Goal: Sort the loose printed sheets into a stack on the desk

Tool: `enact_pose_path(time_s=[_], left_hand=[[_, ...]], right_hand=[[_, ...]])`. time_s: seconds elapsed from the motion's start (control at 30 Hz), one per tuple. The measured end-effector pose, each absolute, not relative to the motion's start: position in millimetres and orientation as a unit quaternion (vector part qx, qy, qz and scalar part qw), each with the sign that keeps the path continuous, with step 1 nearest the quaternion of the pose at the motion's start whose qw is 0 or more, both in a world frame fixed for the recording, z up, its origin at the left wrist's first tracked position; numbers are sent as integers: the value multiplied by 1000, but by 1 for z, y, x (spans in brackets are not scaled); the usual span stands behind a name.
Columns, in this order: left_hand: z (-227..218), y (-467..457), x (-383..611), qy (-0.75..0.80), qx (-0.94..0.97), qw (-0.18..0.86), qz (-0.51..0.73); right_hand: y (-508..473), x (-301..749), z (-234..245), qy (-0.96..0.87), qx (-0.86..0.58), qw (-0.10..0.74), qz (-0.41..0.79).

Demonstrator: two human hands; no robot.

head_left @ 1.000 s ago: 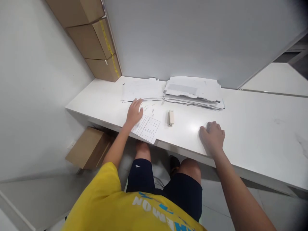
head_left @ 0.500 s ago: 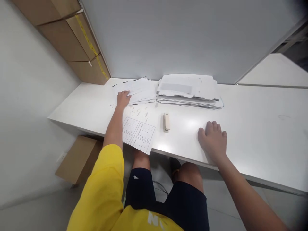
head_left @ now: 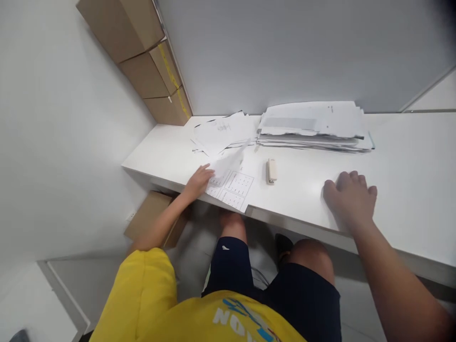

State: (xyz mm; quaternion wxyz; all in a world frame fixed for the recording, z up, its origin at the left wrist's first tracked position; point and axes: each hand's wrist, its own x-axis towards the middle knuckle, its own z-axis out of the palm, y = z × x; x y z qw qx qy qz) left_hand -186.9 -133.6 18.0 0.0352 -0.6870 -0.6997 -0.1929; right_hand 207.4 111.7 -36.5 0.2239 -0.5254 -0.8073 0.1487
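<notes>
My left hand [head_left: 199,182] is closed on the edge of a white sheet of paper [head_left: 228,164], which it lifts and bends above the desk. Under that sheet lies a printed sheet [head_left: 239,184] with boxed tables, its corner sticking out over the desk's front edge. Behind them spreads a loose pile of papers [head_left: 221,133]. A cream stapler [head_left: 271,171] lies to the right of the printed sheet, touched by neither hand. My right hand [head_left: 351,199] rests on the desk with its fingers bent and slightly apart, holding nothing.
A thick stack of papers [head_left: 309,121] stands against the grey panel at the back of the white desk [head_left: 409,190]. Cardboard boxes [head_left: 142,73] are piled at the far left, and another cardboard box [head_left: 151,213] sits below the desk.
My left hand has come back from the loose pile toward the desk's front edge, bringing a sheet over the printed one. My right hand stays on the desk. The view has shifted left.
</notes>
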Motion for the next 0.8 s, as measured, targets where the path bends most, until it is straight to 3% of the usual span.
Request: enact_pose_path(time_s=[0.23, 0.3, 0.4, 0.5, 0.57, 0.67, 0.8], left_hand=[[-30, -175, -159, -700, -676, -32, -230], [-33, -182, -165, -679, -691, -37, -244], [-31, -193, -173, -663, -704, -47, -250], [-28, -199, -175, -665, -703, -58, -246], [-25, -198, -175, -682, -690, -54, -238], [-22, -195, -179, -707, -664, -33, -243], [-20, -191, -193, -724, -621, -59, -296]], right_hand=[[14, 211, -30, -722, -508, 436, 175], [-51, 207, -48, -717, -496, 433, 231], [-135, 192, -78, -659, -470, 392, 438], [-163, 164, -85, -526, -403, 331, 672], [-155, 135, -74, -408, -365, 333, 767], [-130, 88, -52, -305, -292, 372, 826], [-116, 48, -36, -281, -321, 462, 778]])
